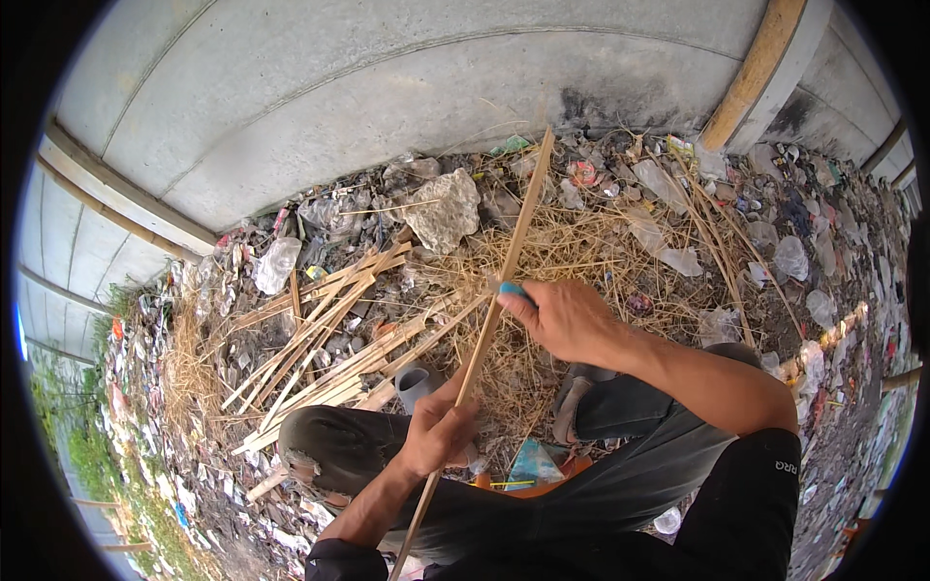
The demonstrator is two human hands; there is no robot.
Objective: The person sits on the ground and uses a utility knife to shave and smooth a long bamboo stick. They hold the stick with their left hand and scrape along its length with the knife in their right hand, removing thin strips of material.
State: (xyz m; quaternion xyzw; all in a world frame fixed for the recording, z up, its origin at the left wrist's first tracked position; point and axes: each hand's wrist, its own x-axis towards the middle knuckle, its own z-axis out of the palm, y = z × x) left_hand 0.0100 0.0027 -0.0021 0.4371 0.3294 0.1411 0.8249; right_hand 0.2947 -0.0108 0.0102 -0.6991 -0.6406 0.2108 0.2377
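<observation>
A long, thin bamboo strip [524, 218] runs slanting from my lap up toward the wall. Low on the strip, my left hand [438, 433] is closed around it. My right hand [567, 318] is a closed fist against the middle of the strip, with something blue [515, 290] at its thumb and forefinger. Whether the blue is a wrap or part of a tool I cannot tell; what lies inside the fist is hidden. Pale curled shavings [581, 254] cover the ground beyond my hands.
Several split bamboo strips [325, 324] lie piled at the left, near a grey tube [417, 383] by my knee. A large rock [446, 211] sits before the concrete wall [417, 92]. More thin strips [712, 237] lie at the right among plastic litter [791, 257].
</observation>
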